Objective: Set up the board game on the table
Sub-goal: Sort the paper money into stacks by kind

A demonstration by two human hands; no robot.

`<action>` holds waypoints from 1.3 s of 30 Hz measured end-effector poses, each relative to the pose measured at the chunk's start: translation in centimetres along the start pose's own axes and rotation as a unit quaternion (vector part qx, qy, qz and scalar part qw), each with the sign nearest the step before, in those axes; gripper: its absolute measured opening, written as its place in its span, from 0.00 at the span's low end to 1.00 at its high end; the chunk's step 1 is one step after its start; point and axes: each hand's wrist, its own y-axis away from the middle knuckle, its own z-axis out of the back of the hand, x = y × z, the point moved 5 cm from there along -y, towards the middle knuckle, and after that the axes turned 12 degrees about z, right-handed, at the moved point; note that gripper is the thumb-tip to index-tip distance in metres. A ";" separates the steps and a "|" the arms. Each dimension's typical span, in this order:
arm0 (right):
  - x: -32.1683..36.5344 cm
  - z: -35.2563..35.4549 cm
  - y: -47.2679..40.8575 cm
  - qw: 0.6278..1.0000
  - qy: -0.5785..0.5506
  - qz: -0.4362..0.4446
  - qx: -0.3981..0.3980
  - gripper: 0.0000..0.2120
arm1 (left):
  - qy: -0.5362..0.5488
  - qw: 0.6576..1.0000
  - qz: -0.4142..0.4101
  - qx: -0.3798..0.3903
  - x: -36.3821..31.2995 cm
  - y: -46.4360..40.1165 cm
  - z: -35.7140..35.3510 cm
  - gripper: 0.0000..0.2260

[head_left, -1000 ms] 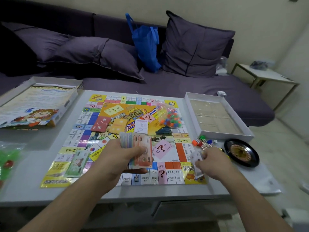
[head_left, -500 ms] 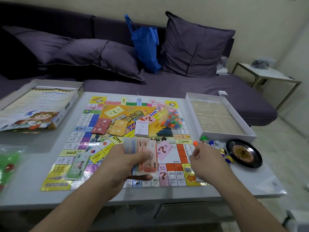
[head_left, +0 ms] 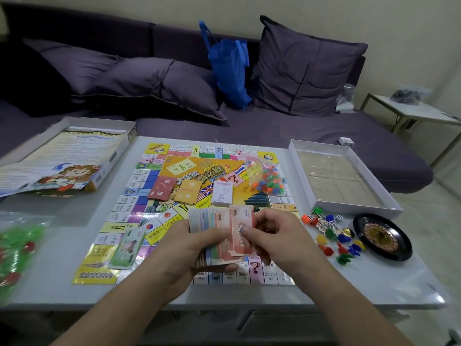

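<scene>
Paper money (head_left: 219, 236) is what both hands hold now, just above the near edge of the board (head_left: 154, 171). The left hand (head_left: 184, 248) grips the fat stack from below, with the notes fanned out at the top. The right hand (head_left: 272, 233) pinches the front pink note (head_left: 240, 233) between thumb and fingers.

I think the step is to sort or count out the money. To do it well, the left hand should keep the stack snug so no notes slip. The right hand should slide off one note at a time. Each kind should go in its own neat pile, like the green notes (head_left: 127, 248) lying on the board's near left part.

The notes stand tall in the hands. Their long side runs up and away from the person, and they lean a bit to the left.

Card piles (head_left: 174, 191) and a bag of small pieces (head_left: 264, 176) sit on the board. Bright pawns (head_left: 331, 236) and a wheel (head_left: 383, 237) lie to the right on the table (head_left: 50, 283).
</scene>
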 end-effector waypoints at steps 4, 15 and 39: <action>-0.2 -0.8 0.0 1.000 -0.005 -0.012 0.021 0.04 | -0.025 0.999 -0.022 -0.025 0.0 -0.1 0.6 0.14; -0.7 -2.0 -0.8 0.999 0.017 -0.035 0.012 0.05 | -0.012 0.999 -0.017 -0.034 0.0 0.2 1.7 0.13; -1.1 -4.9 -2.4 0.997 0.008 -0.071 -0.010 0.03 | -0.052 0.984 -0.017 -0.170 -1.8 0.8 7.1 0.11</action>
